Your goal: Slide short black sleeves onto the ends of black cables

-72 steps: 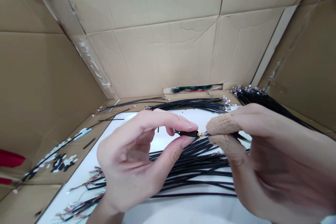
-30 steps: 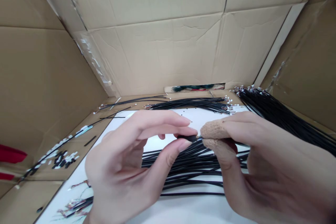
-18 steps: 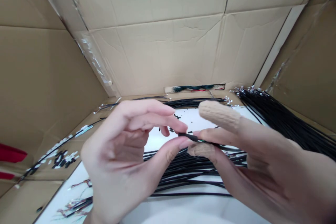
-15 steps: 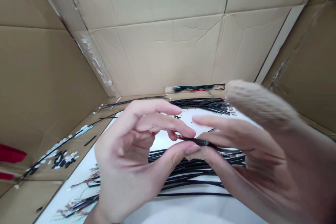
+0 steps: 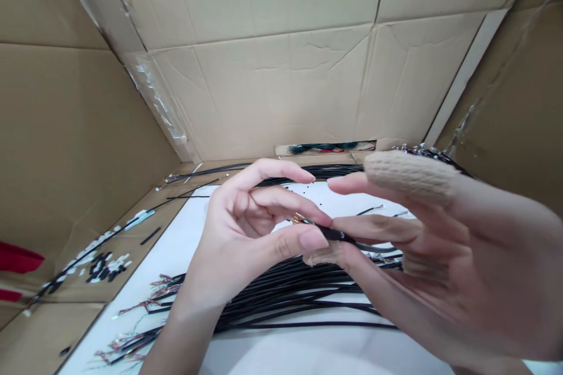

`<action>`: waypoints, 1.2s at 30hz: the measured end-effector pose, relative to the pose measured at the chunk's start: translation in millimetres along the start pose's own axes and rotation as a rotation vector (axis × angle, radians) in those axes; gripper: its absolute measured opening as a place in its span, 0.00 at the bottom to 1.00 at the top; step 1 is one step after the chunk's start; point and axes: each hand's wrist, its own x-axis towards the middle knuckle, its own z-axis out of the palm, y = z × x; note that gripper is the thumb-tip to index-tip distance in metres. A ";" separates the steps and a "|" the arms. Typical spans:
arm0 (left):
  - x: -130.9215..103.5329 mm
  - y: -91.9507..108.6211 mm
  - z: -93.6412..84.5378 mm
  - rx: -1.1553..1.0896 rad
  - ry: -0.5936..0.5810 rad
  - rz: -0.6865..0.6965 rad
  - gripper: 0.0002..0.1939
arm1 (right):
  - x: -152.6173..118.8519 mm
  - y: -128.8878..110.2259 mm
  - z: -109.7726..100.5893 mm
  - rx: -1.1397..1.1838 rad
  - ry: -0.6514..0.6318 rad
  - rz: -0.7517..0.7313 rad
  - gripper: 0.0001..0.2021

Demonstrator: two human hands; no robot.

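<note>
My left hand (image 5: 246, 240) pinches the end of a thin black cable (image 5: 341, 237) between thumb and forefinger, and bare coloured wire tips (image 5: 301, 218) stick out past the fingers. My right hand (image 5: 440, 258) holds the same cable just to the right, between its thumb and middle finger. A tan knitted finger cot (image 5: 407, 174) covers the raised right forefinger, which is lifted off the cable. Both hands hover over a loose pile of black cables (image 5: 290, 293) on a white sheet (image 5: 308, 351).
Cardboard walls (image 5: 281, 88) enclose the workspace on three sides. More cable bundles lie at the back (image 5: 329, 171) and back right (image 5: 422, 151). Small black and white sleeve pieces (image 5: 103, 266) are scattered at the left. Something red (image 5: 20, 261) shows at the left edge.
The black sleeve has slid along the cable so the wire tips now stick out at the left. My right forefinger lifted off; the thumb and middle finger hold the cable.
</note>
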 end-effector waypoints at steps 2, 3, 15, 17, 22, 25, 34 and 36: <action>0.2 -0.1 -0.4 0.021 0.027 0.018 0.13 | 0.8 -0.1 1.3 0.038 -0.024 0.010 0.21; 0.1 -0.4 -0.5 0.043 0.050 0.049 0.13 | 0.9 0.2 2.3 0.046 -0.026 0.017 0.18; -4.0 -1.7 5.1 0.240 0.230 0.257 0.13 | -0.4 -2.9 14.0 0.185 0.099 0.110 0.09; -3.6 -1.9 8.5 0.278 0.274 0.265 0.14 | -1.2 -3.0 12.6 0.190 0.042 0.149 0.09; -3.5 -5.0 14.8 0.357 0.303 0.299 0.18 | -0.9 3.3 13.7 0.233 0.014 0.244 0.11; -3.3 -6.5 16.2 0.404 0.326 0.324 0.16 | 1.1 6.4 15.7 0.259 0.018 0.226 0.07; -3.2 -11.1 15.3 0.511 0.400 0.364 0.12 | 2.4 9.9 16.3 0.179 0.009 0.181 0.08; -4.0 -11.2 15.4 0.501 0.384 0.363 0.13 | 3.0 11.6 17.7 0.181 0.008 0.165 0.08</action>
